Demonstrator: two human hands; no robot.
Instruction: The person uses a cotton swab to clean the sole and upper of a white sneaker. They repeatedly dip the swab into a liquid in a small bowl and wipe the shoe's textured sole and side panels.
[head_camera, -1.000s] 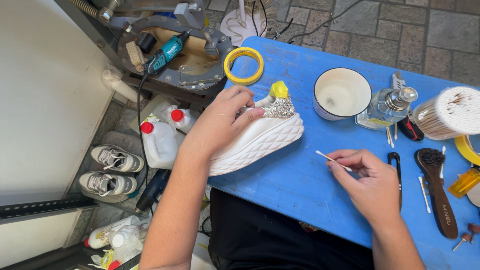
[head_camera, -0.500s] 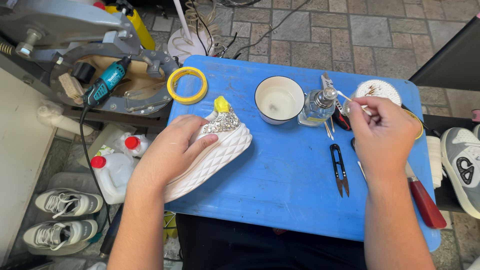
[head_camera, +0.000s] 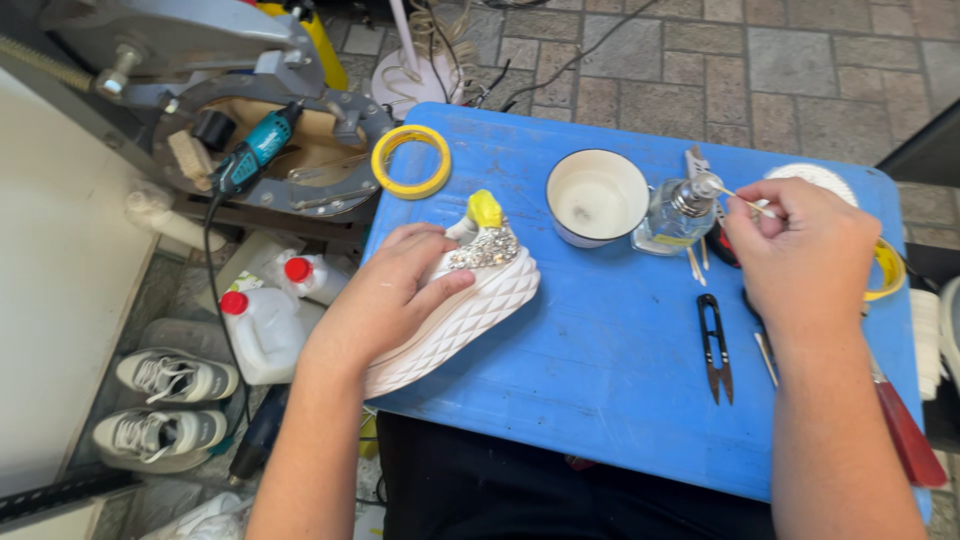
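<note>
- Right hand (head_camera: 805, 250) is pinched shut on a thin wooden cotton swab (head_camera: 738, 198), with the swab's tip right at the metal pump top of a small clear glass bottle (head_camera: 678, 215). Can't tell if it actually touches.
- Just behind that hand a round bundle of white-tipped cotton swabs (head_camera: 815, 177) peeks out, mostly hidden by the knuckles.
- A few loose swabs lie beside the bottle, and a pair of black thread snips (head_camera: 714, 346) sits on the blue plastic worktop (head_camera: 600, 380) just inboard of the right wrist.
- Next to the bottle is a white enamel bowl with a dark rim (head_camera: 597, 196).
- Left hand (head_camera: 390, 295) is spread flat over a white platform shoe with a quilted diamond-pattern sole (head_camera: 470, 310), pressing it down at the worktop's left edge, heel end hanging off the side.
- The shoe has a rhinestone patch (head_camera: 484, 247) up top, with yellow tape above it.
- A roll of yellow masking tape (head_camera: 411, 161) lies at the far left corner.
- Off the worktop: a teal rotary tool (head_camera: 255, 152) on a metal stand, white jugs with red caps (head_camera: 262, 325), and grey sneakers (head_camera: 165, 405) on the floor.
</note>
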